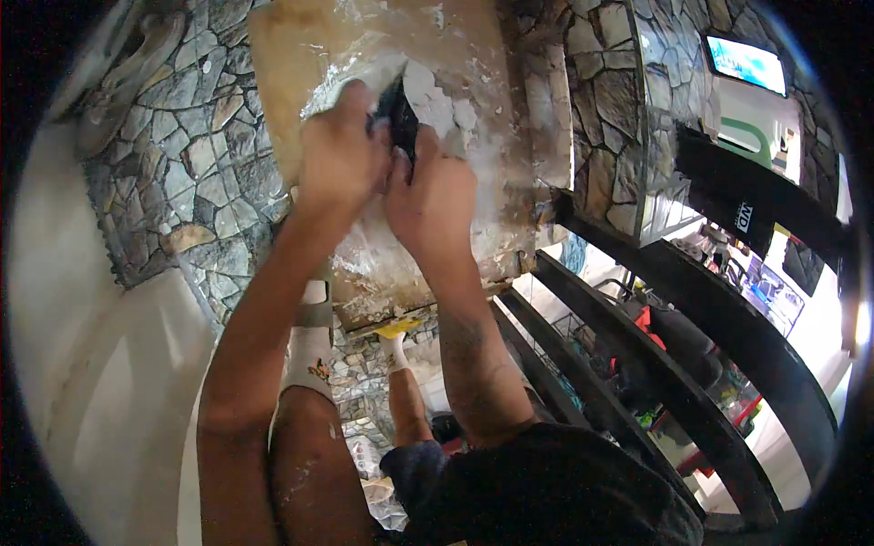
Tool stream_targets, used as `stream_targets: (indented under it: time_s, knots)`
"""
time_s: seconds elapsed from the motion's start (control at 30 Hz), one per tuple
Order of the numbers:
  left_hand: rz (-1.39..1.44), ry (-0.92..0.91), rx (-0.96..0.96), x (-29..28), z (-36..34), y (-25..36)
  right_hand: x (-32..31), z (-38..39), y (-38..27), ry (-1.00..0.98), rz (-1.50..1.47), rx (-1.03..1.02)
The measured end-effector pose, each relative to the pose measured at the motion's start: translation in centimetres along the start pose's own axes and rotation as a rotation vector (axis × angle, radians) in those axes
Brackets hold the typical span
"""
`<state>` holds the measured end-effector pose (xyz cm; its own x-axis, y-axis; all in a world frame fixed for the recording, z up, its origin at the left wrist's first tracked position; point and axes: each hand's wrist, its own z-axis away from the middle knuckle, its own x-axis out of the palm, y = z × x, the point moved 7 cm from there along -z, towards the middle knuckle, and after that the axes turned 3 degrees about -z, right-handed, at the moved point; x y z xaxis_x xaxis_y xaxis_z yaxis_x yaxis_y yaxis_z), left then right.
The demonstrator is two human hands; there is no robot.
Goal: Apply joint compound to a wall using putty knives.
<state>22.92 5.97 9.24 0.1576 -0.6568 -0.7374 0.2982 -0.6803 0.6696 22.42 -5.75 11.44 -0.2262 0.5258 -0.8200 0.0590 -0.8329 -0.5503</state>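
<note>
My two hands meet over a worn wooden board [492, 182] smeared with white paste. Between them is a black, pointed, flat tool that looks like a putty scraper [398, 109], its lower part covered by fingers. My left hand [341, 150] is closed round its left side, slightly blurred. From the right, my right hand [432, 200] grips it with the fingers curled and the thumb side up. A mound of white putty [437, 96] lies on the board just beyond the tool.
Stone-patterned wall [214, 173] runs along the left, with a pale wall [109, 364] nearer. Dark slats [655, 337] slope down at right, with cluttered goods showing between them. A lit screen [746, 65] hangs at far right. My legs [314, 455] are below the board.
</note>
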Motion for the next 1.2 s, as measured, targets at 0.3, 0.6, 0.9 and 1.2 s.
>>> stream_targets:
  time_s: [0.3, 0.6, 0.9, 1.2]
  knots:
    - [0.412, 0.208, -0.194, -1.8, 0.9, -7.3, -1.9, 1.8, 18.4, 0.268, -0.523, 0.393]
    - [0.345, 0.171, -0.221, -2.0, 2.5, -9.4, 1.8, 1.8, 21.6, 0.140, 0.375, 0.286]
    - [0.383, 0.026, -0.219, 0.5, 5.0, -9.6, 2.7, -7.4, 14.9, 0.250, 0.165, 0.080]
    - [0.410, -0.351, -0.336, 3.8, 10.9, -7.9, 3.1, -13.9, 5.3, -0.141, 0.221, -0.435]
